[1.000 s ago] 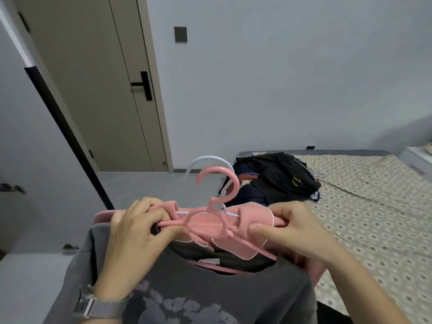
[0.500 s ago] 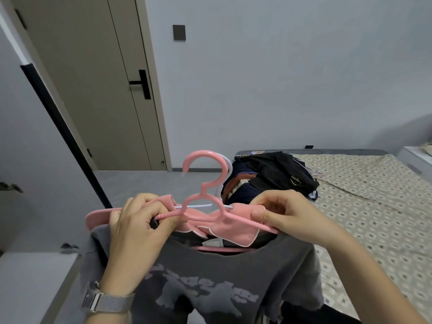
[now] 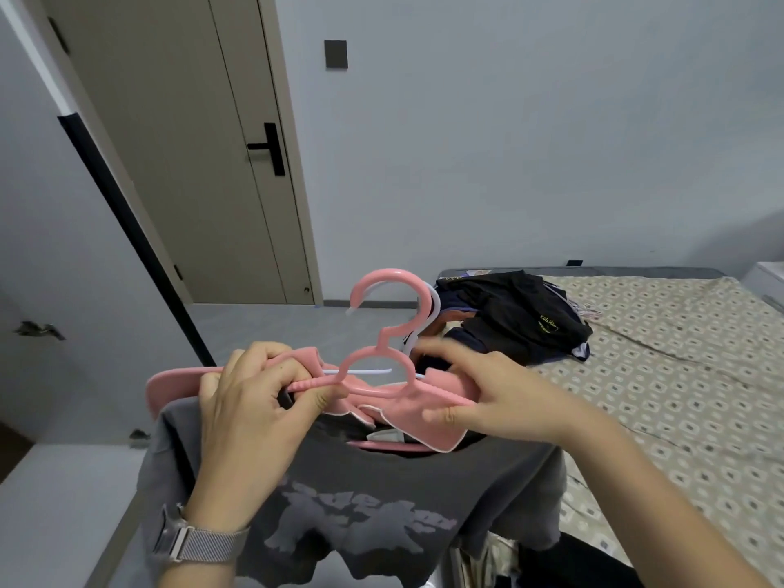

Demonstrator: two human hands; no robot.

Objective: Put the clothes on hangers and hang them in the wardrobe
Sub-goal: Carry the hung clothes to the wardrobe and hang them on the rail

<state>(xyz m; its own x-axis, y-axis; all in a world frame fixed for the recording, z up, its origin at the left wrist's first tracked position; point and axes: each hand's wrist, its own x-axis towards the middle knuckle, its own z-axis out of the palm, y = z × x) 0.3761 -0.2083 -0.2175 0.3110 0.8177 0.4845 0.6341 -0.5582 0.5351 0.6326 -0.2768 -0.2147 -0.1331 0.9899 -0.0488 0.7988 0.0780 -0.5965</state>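
Note:
A pink hanger [image 3: 384, 328] stands upright in front of me, its hook pointing up, with a white hanger [image 3: 432, 316] right behind it. My left hand [image 3: 254, 413] grips the pink hanger's left arm together with a pink garment [image 3: 420, 411]. On the right, my right hand [image 3: 479, 394] pinches the pink garment's collar at the hanger's other arm. A grey printed T-shirt [image 3: 360, 515] hangs below both hands, its own hanger mostly hidden. A heap of dark clothes [image 3: 513, 316] lies on the bed.
The bed [image 3: 687, 375] with a patterned sheet fills the right side. A closed beige door [image 3: 191, 163] stands at the back left. The edge of a white panel with a black strip [image 3: 127, 214] runs diagonally at left. A white nightstand corner [image 3: 770, 278] shows at far right.
The hangers and both garments have risen, and the grey T-shirt now hangs more fully in view. My right hand has shifted its fingers along the pink collar.

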